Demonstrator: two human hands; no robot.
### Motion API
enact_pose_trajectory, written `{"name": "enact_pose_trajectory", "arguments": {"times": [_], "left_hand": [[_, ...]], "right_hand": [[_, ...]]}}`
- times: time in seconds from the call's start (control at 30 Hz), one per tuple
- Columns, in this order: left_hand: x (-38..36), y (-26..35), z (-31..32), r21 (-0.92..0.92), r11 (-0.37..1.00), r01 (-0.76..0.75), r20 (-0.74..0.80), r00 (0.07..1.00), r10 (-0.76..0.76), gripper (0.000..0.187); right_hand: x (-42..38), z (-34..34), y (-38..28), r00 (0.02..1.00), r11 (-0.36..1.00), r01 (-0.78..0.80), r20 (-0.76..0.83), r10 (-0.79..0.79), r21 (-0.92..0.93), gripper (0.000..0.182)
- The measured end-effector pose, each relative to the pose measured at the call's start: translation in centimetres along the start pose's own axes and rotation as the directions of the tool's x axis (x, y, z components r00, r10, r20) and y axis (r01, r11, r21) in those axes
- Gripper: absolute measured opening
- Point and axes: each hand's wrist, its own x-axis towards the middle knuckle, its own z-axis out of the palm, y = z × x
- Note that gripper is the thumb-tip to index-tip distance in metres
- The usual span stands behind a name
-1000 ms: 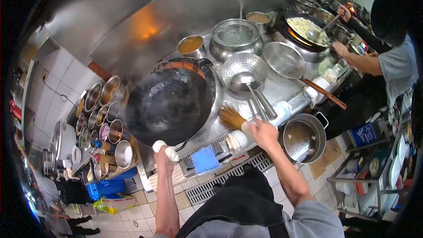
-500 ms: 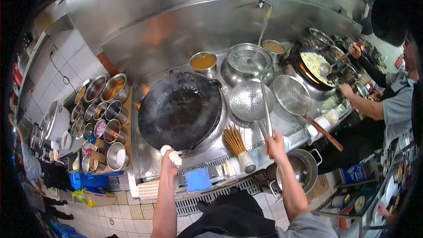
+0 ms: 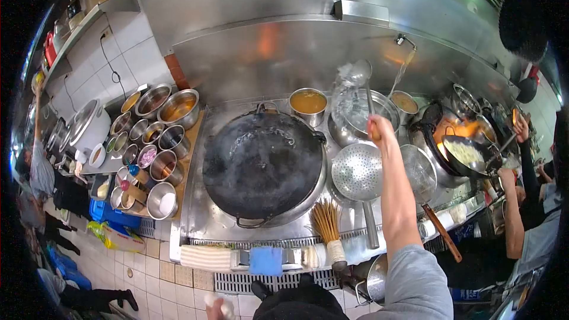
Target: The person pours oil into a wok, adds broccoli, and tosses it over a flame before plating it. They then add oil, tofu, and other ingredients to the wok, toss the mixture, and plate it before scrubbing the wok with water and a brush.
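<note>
A commercial kitchen: steel wok range [image 3: 195, 213], big black wok [image 3: 261, 163], seasoning tins [image 3: 157, 136], cooks alongside.

Left hand [image 3: 214, 308] cut off below

A cook at the wok line — grey long-sleeved top, the right sleeve [image 3: 415, 284] pushed up above the elbow, forearm bare. A black apron [image 3: 296, 307] covers the front — both hands without gloves.
</note>
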Motion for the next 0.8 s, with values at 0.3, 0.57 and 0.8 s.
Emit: {"name": "enact_pose_trajectory", "arguments": {"times": [0.3, 0.57, 0.8], "left_hand": [[1.6, -6.8, -7.8, 0.655, 0.743, -0.135, 0.081, 0.991, 0.109, 0.047], [5.9, -6.9, -10.1, 0.411, 0.912, -0.014, 0.01, 1.0, 0.011, 0.043], [8.1, -7.9, -10.6, 0.696, 0.717, -0.039, -0.096, 0.984, 0.147, 0.056]], "right_hand": [[-3.9, -6.1, 8.5, 0.951, 0.736, -0.303, 0.238, 0.196, 0.605, 0.006], [-17.4, -3.9, 9.5, 0.922, 0.515, -0.341, 0.387, 0.021, 0.786, 0.024], [-32.5, 0.1, 9.6, 0.865, 0.245, -0.49, 0.501, 0.021, 0.837, 0.044]]}}
